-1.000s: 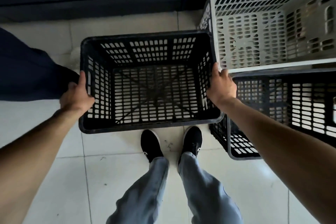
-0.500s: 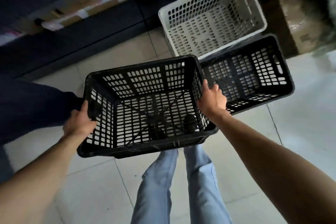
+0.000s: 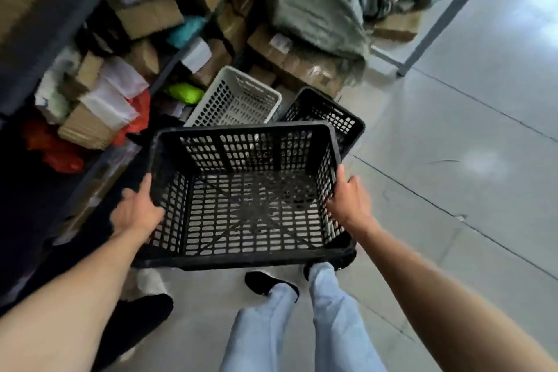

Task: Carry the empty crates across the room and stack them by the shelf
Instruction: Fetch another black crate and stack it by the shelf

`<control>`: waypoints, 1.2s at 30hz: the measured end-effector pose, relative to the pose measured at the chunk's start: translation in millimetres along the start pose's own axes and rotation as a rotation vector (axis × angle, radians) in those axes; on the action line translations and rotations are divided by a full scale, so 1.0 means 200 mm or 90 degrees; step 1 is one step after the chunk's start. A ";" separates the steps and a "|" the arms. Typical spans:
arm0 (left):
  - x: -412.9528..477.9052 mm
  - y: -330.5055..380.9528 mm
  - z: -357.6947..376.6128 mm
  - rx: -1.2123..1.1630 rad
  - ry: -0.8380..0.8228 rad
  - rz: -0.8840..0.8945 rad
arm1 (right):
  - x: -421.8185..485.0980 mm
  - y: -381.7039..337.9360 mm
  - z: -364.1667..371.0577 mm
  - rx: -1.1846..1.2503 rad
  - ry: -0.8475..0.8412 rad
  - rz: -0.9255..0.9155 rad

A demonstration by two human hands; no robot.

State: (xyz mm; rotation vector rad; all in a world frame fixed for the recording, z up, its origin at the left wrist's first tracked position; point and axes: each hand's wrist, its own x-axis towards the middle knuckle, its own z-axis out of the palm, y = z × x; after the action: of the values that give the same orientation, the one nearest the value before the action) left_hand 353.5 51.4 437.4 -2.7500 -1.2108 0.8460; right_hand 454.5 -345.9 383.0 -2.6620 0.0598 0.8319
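Observation:
I hold an empty black slotted crate (image 3: 247,208) in the air in front of my legs. My left hand (image 3: 136,214) grips its left rim and my right hand (image 3: 348,201) grips its right rim. Beyond it on the floor stand a white crate (image 3: 238,100) and a second black crate (image 3: 326,116), side by side against the shelf (image 3: 90,24). The held crate hides their near parts.
The shelf on the left is packed with cardboard boxes (image 3: 148,16), papers and red bags (image 3: 54,145). A grey cloth heap (image 3: 320,6) lies behind the crates. A metal rack leg (image 3: 401,71) stands at the right. Pale tiled floor (image 3: 453,175) spreads rightward. Another person's dark shoe (image 3: 142,320) is at lower left.
I have lifted the black crate off the floor and raised it. My view has swung up and turned, so the white and second black crate now lie farther off beyond it.

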 end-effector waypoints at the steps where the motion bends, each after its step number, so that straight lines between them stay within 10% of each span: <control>1: -0.02 0.14 -0.07 0.000 0.007 0.030 | -0.01 0.09 -0.10 0.015 0.024 0.021; 18: -1.13 2.53 -0.67 0.136 0.088 0.699 | -1.06 1.61 -0.95 0.256 0.330 0.600; 36: -3.25 3.31 0.09 0.440 0.148 1.269 | -2.48 2.05 -0.31 0.619 0.403 1.111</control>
State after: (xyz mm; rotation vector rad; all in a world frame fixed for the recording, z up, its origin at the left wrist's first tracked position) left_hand 434.4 -861.8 577.4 -2.3178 1.8390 0.4998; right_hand 19.0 -782.7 577.6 -1.2551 2.3233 0.0502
